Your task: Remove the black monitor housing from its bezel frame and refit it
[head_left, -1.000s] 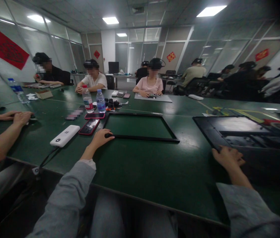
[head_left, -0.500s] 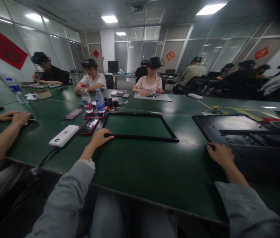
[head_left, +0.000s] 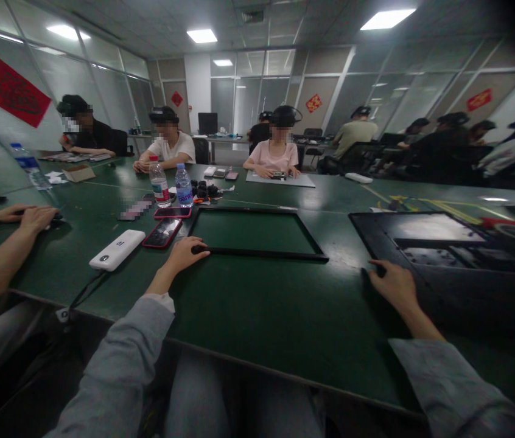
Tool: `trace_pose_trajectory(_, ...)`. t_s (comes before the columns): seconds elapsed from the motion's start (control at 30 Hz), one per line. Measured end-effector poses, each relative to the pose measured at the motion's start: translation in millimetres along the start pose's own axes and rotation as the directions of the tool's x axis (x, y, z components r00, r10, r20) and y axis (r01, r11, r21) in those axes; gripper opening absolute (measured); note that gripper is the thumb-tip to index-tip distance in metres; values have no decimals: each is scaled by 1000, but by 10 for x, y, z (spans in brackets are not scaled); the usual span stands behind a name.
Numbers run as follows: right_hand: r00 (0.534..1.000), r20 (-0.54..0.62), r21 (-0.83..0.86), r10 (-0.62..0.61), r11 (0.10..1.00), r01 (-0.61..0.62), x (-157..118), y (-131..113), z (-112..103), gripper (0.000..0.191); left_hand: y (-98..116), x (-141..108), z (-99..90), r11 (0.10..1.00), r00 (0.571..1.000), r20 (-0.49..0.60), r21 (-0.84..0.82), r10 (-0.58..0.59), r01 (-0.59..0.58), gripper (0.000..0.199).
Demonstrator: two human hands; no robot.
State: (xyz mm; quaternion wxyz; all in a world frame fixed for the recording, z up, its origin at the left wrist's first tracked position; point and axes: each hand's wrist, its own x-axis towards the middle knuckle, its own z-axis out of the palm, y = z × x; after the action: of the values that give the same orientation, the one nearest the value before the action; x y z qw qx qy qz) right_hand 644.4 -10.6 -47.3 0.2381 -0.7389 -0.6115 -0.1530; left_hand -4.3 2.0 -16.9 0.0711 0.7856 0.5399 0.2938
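Two large black pieces: laid flat on the green table (head_left: 257, 316), well apart from each other.
Table: a long green top is shared with several seated people; its near edge is crossed by both grey sleeves.
Black panel (head_left: 426, 243): the bigger piece, set on the right side of the table; a pale reflective rectangle is seen in its upper face and recessed sections nearer the viewer.
Black frame (head_left: 257, 252): an open rectangle is laid in the middle of the table, the green top being visible through it.
Right hand (head_left: 392, 283): placed on the panel's near left corner, fingers curled over the edge; whether the edge is actually pinched cannot be told.
Left hand (head_left: 184, 252): rested palm down at the frame's near left corner, fingers loosely spread and touching the black bar, nothing being clasped.
White power bank (head_left: 118, 249): set left of the left hand, a dark cable being led from it over the table edge.
Phones: a red-cased phone (head_left: 162, 233) is laid just beside the power bank.
Bottles: two water bottles (head_left: 161, 182) are stood upright behind the frame's far left corner.
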Motion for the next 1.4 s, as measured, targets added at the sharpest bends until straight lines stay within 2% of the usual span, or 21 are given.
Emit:
trace_pose_trajectory(0.1,995,83,-37,-53,998,56,-46,-186,-71,37,3,4,17,1000,1000,5,12,-8,8,42)
trace_pose_trajectory(0.3,991,109,-27,-72,997,75,-127,-404,-171,36,-56,48,64,997,997,-22,-19,-76,75,38)
trace_pose_trajectory(0.47,987,88,80,-138,988,131,-183,-564,-154,34,-2,84,89,988,986,-90,-75,-141,135,39)
trace_pose_trajectory(0.63,976,72,249,-207,951,183,-256,-905,-183,32,105,99,63,970,966,-178,-188,-186,153,42)
trace_pose_trajectory(0.77,958,85,439,-273,874,210,-326,-1292,-250,27,176,130,14,949,942,-251,-279,-223,150,44)
trace_pose_trajectory(0.87,935,80,573,-345,783,240,-388,-1604,-302,28,257,147,-18,942,935,-279,-312,-217,126,42)
trace_pose_trajectory(1.0,882,116,716,-456,654,244,-435,-1974,-354,32,388,133,-66,959,924,-331,-265,-190,103,38)
trace_pose_trajectory(1.13,841,197,826,-504,548,135,-393,-2166,-353,31,468,106,-113,987,908,-406,-157,-98,37,34)
trace_pose_trajectory(1.17,842,214,829,-496,548,112,-367,-2166,-343,31,478,102,-118,991,907,-416,-129,-70,17,33)
trace_pose_trajectory(1.23,873,208,778,-441,615,125,-297,-2099,-311,32,490,97,-114,996,907,-420,-83,-22,-14,32)
trace_pose_trajectory(1.33,951,108,600,-290,782,171,-157,-1863,-231,30,506,97,-87,999,913,-408,-47,5,-27,33)
trace_pose_trajectory(1.4,984,58,549,-171,829,112,-54,-1673,-164,29,520,97,-69,999,916,-400,-43,12,-31,34)
